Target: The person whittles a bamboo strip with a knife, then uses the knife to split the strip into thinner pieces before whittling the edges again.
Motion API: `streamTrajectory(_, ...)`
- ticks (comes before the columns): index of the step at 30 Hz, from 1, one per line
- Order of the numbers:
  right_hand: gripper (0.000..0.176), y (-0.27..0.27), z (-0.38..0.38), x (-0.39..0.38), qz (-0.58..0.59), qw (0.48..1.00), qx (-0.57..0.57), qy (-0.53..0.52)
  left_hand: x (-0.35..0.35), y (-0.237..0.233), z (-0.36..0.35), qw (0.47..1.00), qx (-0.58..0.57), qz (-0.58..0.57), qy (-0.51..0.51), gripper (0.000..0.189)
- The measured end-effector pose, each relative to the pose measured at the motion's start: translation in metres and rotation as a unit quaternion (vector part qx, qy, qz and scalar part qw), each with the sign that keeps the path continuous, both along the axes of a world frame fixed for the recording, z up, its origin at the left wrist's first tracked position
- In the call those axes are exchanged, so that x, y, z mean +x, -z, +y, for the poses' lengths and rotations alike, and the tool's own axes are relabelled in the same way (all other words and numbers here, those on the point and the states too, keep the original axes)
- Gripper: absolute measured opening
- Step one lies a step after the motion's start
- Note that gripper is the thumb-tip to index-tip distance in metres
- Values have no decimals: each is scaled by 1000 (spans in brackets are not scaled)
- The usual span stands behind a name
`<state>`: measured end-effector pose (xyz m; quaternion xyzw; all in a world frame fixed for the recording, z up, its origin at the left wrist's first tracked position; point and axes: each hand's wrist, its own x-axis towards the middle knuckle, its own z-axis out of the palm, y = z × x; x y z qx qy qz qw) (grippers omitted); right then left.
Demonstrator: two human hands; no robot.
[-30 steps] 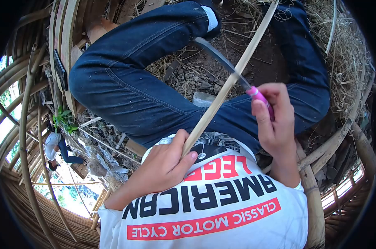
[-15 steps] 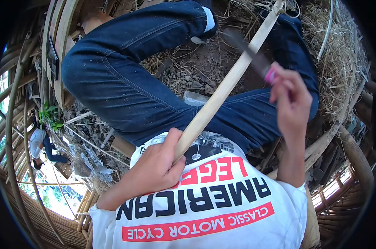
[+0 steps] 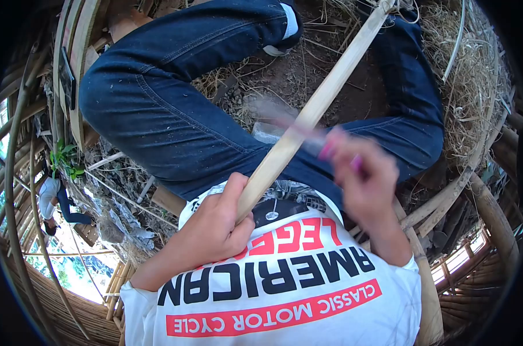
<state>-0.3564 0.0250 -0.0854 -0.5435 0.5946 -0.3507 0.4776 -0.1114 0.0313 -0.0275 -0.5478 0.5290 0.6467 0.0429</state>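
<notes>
My left hand (image 3: 218, 222) is wrapped round the near end of a long, pale bamboo strip (image 3: 325, 98), close to my shirt. The strip slants up and right, away from my belly to beside my far foot. In my right hand (image 3: 368, 181) is a knife (image 3: 316, 137) with a pink handle, its fingers closed round the grip. The knife's blade is smeared by motion and crosses the strip about midway along its length.
My bent legs in jeans (image 3: 169, 109) lie on either side of bare soil. Dry straw (image 3: 463, 75) is heaped at right. Wooden slats (image 3: 79, 46) and a dark phone-like object (image 3: 68, 81) stand at left. Another person (image 3: 53, 199) sits beyond the pole fence.
My right hand has come down and left with the knife, along the bamboo strip toward my body. My left hand keeps its hold on the strip's near end.
</notes>
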Motion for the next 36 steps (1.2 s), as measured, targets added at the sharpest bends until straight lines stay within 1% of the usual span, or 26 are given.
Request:
streamTrajectory(2,20,20,-13,-19,-5,989,64,132,0,1,1,1000,10,5,-11,29)
streamTrajectory(3,20,21,-7,-16,-6,989,66,130,0,1,2,1000,12,4,-14,29)
streamTrajectory(5,20,14,9,2,23,999,-39,-17,2,1,0,1000,4,-2,-4,29)
streamTrajectory(6,17,-8,9,14,-6,998,-24,-60,2,0,1,1000,3,-5,-2,29)
streamTrajectory(7,19,1,9,15,-5,995,-84,-49,2,1,2,1000,1,0,-8,29)
streamTrajectory(9,23,21,-3,-7,28,995,41,83,1,2,1,1000,4,8,-17,29)
streamTrajectory(10,23,30,-10,-10,-13,992,28,123,0,1,-1,1000,15,5,-15,29)
streamTrajectory(11,23,24,-4,-3,-15,992,30,119,-1,0,-2,1000,24,-1,-15,29)
streamTrajectory(13,18,3,11,18,5,995,-82,-60,2,1,5,1000,18,1,-16,29)
streamTrajectory(14,15,1,10,18,4,996,-79,-47,3,2,4,1000,9,10,-14,29)
streamTrajectory(15,17,22,4,5,33,989,-137,-41,3,2,2,1000,7,11,-10,29)
streamTrajectory(17,17,33,-17,-12,11,991,19,134,0,3,2,1000,8,7,-13,29)
streamTrajectory(18,18,36,-13,-13,28,992,51,116,0,3,3,1000,10,8,-15,29)
streamTrajectory(19,16,20,-6,2,59,997,-4,48,1,2,3,1000,13,-1,-14,29)
streamTrajectory(21,15,4,16,25,-61,996,-62,-32,2,2,2,1000,15,-11,-7,29)
streamTrajectory(22,16,7,9,21,-25,996,-71,-37,2,3,4,1000,8,6,-21,29)
streamTrajectory(23,15,18,1,12,1,998,-63,-5,2,5,5,999,4,24,-38,30)
streamTrajectory(25,10,34,-15,-10,-4,993,54,102,1,9,4,999,11,14,-32,30)
streamTrajectory(26,11,30,-7,0,23,994,60,86,2,9,6,999,16,0,-28,30)
streamTrajectory(27,15,23,6,8,37,999,-29,-10,3,7,7,999,15,-4,-29,30)
streamTrajectory(29,17,3,20,26,-35,997,-56,-43,4,4,8,999,12,-7,-33,24)
streamTrajectory(30,14,2,14,19,-26,998,5,-49,3,3,7,998,48,-12,-50,25)
streamTrajectory(33,18,24,8,10,-76,993,48,78,-1,6,4,998,30,0,-62,25)
streamTrajectory(34,15,20,12,17,-22,998,39,46,0,7,7,997,33,-4,-65,25)
streamTrajectory(35,15,14,22,21,18,998,37,-48,1,8,9,998,17,0,-54,25)
streamTrajectory(36,15,12,26,29,-23,1000,0,-21,3,9,8,999,-3,6,-41,26)
